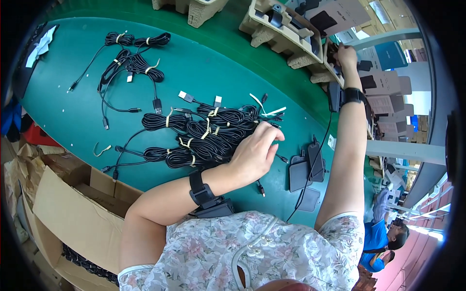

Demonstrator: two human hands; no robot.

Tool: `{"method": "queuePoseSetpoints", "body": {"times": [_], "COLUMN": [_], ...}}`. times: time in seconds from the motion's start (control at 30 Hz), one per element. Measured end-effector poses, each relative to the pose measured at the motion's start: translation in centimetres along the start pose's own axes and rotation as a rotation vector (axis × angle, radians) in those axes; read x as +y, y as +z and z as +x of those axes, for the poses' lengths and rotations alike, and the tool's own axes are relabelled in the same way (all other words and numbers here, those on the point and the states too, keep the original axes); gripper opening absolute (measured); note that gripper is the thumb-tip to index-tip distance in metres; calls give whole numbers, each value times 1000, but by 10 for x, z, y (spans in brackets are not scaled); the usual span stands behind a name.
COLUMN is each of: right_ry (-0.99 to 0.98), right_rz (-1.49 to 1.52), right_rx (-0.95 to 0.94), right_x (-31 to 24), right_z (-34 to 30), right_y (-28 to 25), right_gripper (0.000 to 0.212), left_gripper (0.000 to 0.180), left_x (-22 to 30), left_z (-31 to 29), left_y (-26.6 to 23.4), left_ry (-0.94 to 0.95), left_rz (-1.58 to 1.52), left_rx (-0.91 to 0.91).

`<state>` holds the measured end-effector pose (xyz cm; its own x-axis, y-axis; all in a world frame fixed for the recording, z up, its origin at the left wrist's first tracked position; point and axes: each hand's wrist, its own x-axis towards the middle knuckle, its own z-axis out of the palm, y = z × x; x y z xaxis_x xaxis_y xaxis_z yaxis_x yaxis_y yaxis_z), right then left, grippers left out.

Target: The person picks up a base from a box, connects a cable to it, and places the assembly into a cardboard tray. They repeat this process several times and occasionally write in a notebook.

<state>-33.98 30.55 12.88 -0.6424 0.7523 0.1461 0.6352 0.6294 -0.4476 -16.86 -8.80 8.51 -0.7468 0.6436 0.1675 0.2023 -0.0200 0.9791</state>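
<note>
My left hand (255,151) rests at the right side of a pile of coiled black USB cables (204,133), bound with pale twist ties. Its thumb and index finger are apart, with nothing visible between them; the other fingers curl down out of sight. At the far right, my outstretched right hand (345,56) has its fingers bent over the end of a moulded pulp tray (318,76). Dark items lie under those fingertips, but what they grip is too small to make out. Loose pale ties (272,112) lie just beyond the pile.
More coiled cables (131,63) lie at the far left of the green table (204,53). Flat black devices (306,167) sit right of my left hand. A pulp tray (264,31) holds parts at the back. An open cardboard box (73,208) stands lower left. Two people (376,237) are at right.
</note>
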Motion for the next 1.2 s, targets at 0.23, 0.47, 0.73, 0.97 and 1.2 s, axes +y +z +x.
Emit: {"method": "queuePoseSetpoints", "body": {"times": [0.23,0.47,0.73,0.97,1.2], "right_ry": [-177,-556,-470,-523,-1062], "right_rz": [-325,-251,-635,-476,-327], "right_rx": [54,-28,198,33,-136], "right_x": [7,40,58,69,82], "right_z": [5,-2,23,21,-28], "right_y": [48,13,29,9,-29], "right_gripper": [41,36,39,37,44], "left_gripper": [23,22,21,21,19], "left_x": [-5,-5,-6,-3,-11], "left_z": [1,5,3,-3,1], "left_y": [2,0,1,5,9], "left_ry": [36,70,54,71,112], "left_rz": [-6,23,8,68,50], "left_rx": [-6,15,-21,-10,-47]}}
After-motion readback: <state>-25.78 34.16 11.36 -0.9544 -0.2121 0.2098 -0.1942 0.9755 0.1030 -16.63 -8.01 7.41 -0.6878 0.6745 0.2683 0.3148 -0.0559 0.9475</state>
